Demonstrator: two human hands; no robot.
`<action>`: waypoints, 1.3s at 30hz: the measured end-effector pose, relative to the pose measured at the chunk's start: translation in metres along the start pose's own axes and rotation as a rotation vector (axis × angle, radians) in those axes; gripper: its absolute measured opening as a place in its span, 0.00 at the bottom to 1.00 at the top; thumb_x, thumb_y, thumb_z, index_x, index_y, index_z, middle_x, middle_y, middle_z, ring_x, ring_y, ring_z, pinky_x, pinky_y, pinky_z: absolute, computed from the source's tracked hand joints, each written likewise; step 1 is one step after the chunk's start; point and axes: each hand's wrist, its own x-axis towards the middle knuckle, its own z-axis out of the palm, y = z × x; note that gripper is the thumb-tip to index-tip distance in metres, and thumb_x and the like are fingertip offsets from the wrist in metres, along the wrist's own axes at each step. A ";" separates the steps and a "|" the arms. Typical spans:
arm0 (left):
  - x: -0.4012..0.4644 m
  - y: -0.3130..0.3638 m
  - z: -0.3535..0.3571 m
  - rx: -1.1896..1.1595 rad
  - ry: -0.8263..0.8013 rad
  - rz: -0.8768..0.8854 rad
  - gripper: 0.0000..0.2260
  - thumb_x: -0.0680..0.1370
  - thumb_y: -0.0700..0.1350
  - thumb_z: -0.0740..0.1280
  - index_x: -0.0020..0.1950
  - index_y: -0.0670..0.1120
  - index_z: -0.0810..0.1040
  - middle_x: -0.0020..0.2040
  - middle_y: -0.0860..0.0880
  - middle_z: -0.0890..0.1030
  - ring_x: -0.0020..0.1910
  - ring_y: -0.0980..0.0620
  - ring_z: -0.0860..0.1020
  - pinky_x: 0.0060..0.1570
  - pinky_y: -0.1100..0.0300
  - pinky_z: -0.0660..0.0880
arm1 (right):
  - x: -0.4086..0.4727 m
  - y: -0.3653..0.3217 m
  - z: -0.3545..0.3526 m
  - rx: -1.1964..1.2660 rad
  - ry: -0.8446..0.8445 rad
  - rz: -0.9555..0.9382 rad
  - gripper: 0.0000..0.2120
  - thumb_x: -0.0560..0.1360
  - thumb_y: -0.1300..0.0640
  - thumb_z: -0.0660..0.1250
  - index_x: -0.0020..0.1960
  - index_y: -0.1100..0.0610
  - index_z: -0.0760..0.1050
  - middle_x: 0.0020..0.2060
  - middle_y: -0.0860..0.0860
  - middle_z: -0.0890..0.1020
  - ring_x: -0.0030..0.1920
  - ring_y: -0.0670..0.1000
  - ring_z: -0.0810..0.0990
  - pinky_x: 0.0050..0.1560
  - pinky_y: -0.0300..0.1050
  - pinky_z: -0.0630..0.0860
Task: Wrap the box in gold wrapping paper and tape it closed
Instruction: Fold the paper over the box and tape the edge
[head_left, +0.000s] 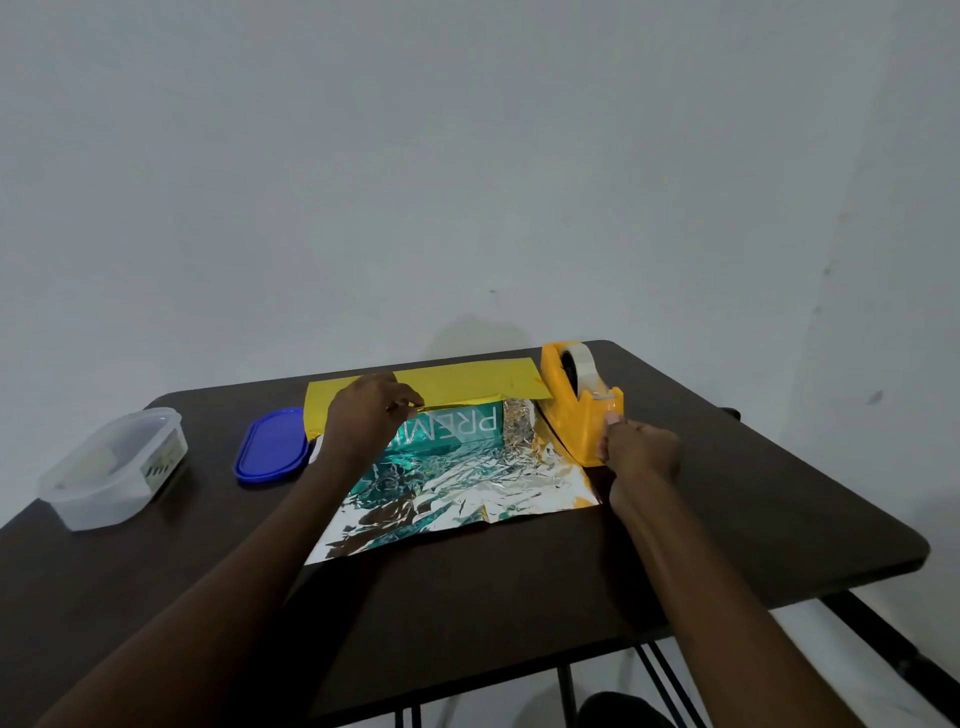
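Nearest the camera, two bare forearms over the dark table (467, 597), reaching forward. Between them, wrapping paper (457, 488) spread flat, silver crinkled side up, gold visible only at its right edge and on the far flap. At the right edge of the sheet, right hand (636, 452) at the front end of the orange tape dispenser (576, 405), fingers curled and thumb up against the cutter, apparently pinching the free end of tape; the strip itself too thin and clear to make out. Further in, box (452, 431), teal with white letters, lying on the far part of the sheet, just beside the dispenser. On its top, left hand (363, 415) pressing down the gold flap folded over from the far side, fingers bent onto the flap's edge. Off to the left, well apart, blue lid (272, 447) and clear plastic container (117, 467).

Step in hand, by judgement: fixing the first flap to the box. Next move probably: pull out a short piece, tear against the blade, carry across, stick over the flap edge without lifting the left hand. Near half of the sheet not yet folded.
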 end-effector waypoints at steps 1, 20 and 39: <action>0.000 -0.001 0.000 0.000 0.000 -0.002 0.05 0.73 0.44 0.74 0.47 0.53 0.87 0.40 0.54 0.82 0.37 0.53 0.78 0.35 0.57 0.75 | -0.002 0.001 0.000 0.004 -0.005 0.019 0.11 0.77 0.56 0.70 0.53 0.64 0.81 0.44 0.58 0.84 0.48 0.56 0.83 0.52 0.53 0.81; 0.000 0.006 -0.001 -0.104 -0.043 -0.086 0.07 0.71 0.44 0.75 0.47 0.53 0.87 0.40 0.51 0.82 0.40 0.50 0.80 0.39 0.55 0.75 | -0.062 -0.006 0.114 -0.171 -0.414 -0.269 0.12 0.69 0.56 0.78 0.32 0.56 0.78 0.33 0.57 0.84 0.35 0.56 0.81 0.46 0.58 0.82; 0.005 -0.009 0.001 -0.093 -0.036 -0.061 0.06 0.72 0.44 0.75 0.47 0.53 0.87 0.41 0.54 0.83 0.38 0.56 0.79 0.36 0.63 0.69 | -0.069 0.024 0.140 -0.647 -0.129 -0.546 0.21 0.71 0.43 0.74 0.45 0.62 0.80 0.41 0.58 0.84 0.42 0.59 0.82 0.35 0.43 0.70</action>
